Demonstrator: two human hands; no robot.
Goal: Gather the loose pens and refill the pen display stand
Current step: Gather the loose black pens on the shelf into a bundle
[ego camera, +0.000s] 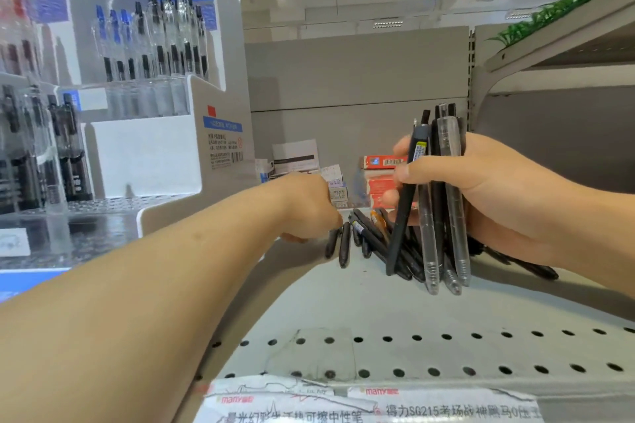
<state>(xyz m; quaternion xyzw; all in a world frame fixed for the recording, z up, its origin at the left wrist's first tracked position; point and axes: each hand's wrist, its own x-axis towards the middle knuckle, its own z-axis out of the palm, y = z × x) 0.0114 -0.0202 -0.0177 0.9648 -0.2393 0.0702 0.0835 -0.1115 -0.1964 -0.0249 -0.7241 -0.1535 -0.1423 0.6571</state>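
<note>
Pinch one loose pen (344, 244) under the curled left hand (305, 208), then add it to the bundle (441, 203) gripped upright in the right hand (481, 189).

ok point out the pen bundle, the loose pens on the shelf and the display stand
pen bundle (433, 203): head view, on a clear barrel below the thumb.
loose pens (344, 244): head view, on a black pen's barrel.
display stand (144, 154): head view, on its white front panel.

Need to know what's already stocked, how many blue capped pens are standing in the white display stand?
3 blue-capped pens, side by side at the left end of the white display stand's upper row, beside black-capped pens. Others may be hidden behind them.
</note>
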